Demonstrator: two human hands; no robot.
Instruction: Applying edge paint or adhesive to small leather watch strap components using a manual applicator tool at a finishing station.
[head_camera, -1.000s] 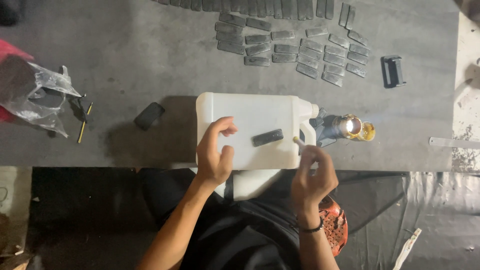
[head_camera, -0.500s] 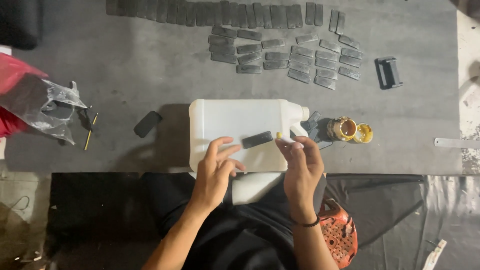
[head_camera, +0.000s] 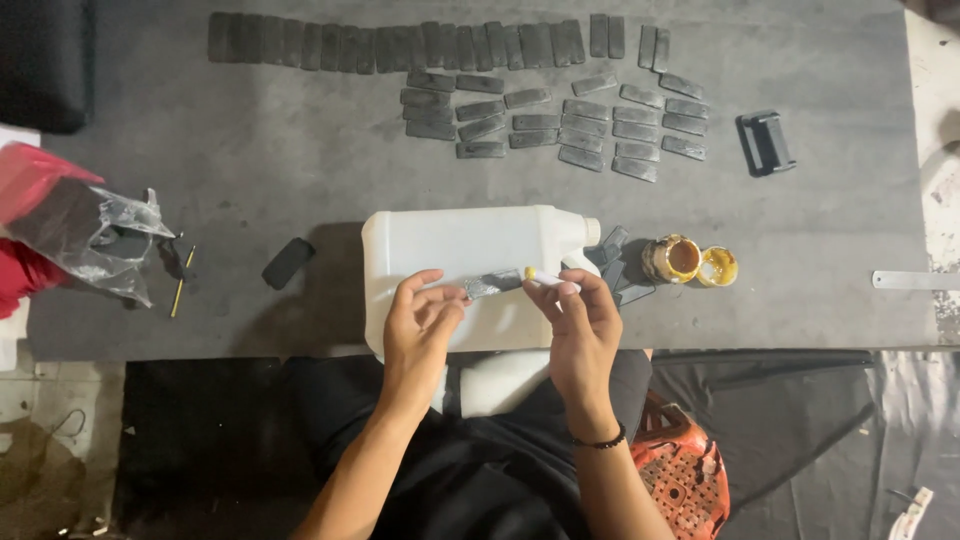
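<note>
head view: a white plastic jug (head_camera: 470, 270) lies on its side at the near edge of the grey table (head_camera: 300, 170), its capped neck pointing right and its lower part hanging past the edge over the person's lap. the left hand (head_camera: 420, 330) pinches one end of a small dark flat strip (head_camera: 493, 284) between thumb and fingertips, holding it over the jug's upper face. the right hand (head_camera: 580, 330) is closed round a thin white stick with a yellow tip (head_camera: 548, 277), the tip meeting the right end of the strip. just right of the jug's neck lie a few dark flat pieces (head_camera: 620, 270), and beside them stand an open small tin of yellow-brown paste (head_camera: 678, 258) and its lid (head_camera: 718, 266), touching. along the far edge runs a long row of dark strips (head_camera: 400, 45), with a looser cluster of the same strips (head_camera: 560, 120) nearer the middle. a black clip-like block (head_camera: 766, 142) sits toward the far right. a dark lump (head_camera: 288, 262) lies left of the jug, and a crumpled clear plastic bag (head_camera: 95, 240) sits at the left edge, a pencil (head_camera: 181, 282) beside it
</note>
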